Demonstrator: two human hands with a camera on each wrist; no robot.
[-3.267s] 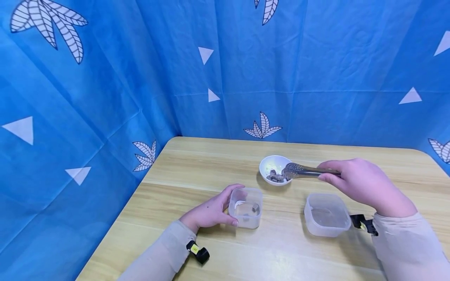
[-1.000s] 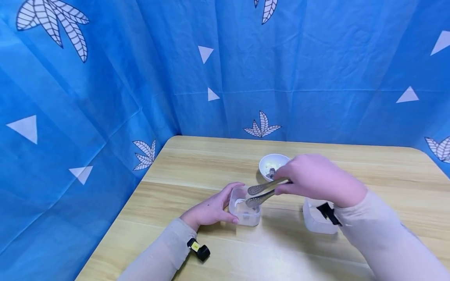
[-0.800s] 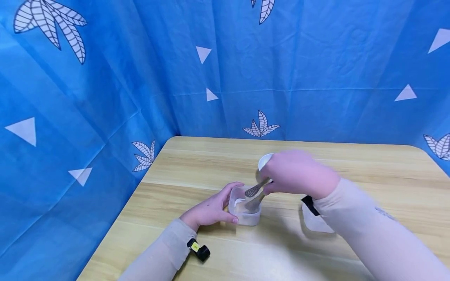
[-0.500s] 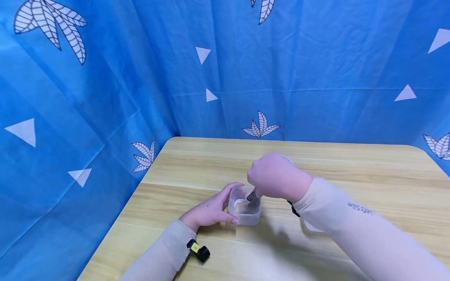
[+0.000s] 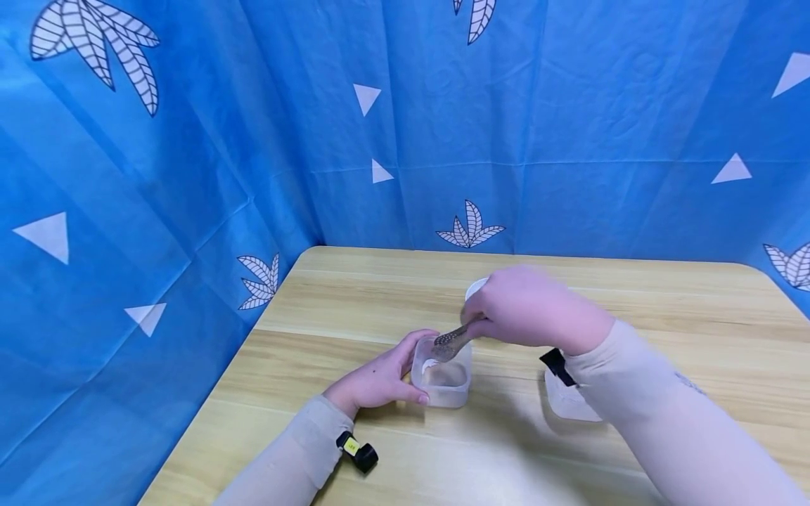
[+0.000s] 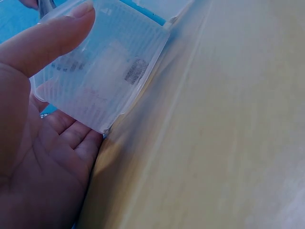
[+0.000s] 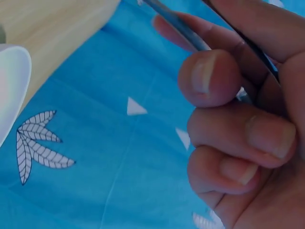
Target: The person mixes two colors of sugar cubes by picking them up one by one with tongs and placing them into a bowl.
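On the light wooden table (image 5: pixel 354 295), our left hand (image 5: pixel 375 379) grips the small clear plastic container (image 5: pixel 443 376) at 9 o'clock, while our right hand (image 5: pixel 531 309) pinches perforated metal tongs (image 5: pixel 451 343) closed above it.

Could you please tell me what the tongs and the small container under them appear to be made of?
The tongs look like polished metal, probably stainless steel: silvery, glossy, with perforated tips. The small container, which the left hand holds, seems to be translucent, slightly frosted plastic: the table shows dimly through its walls, and its base looks ribbed in the left wrist view.
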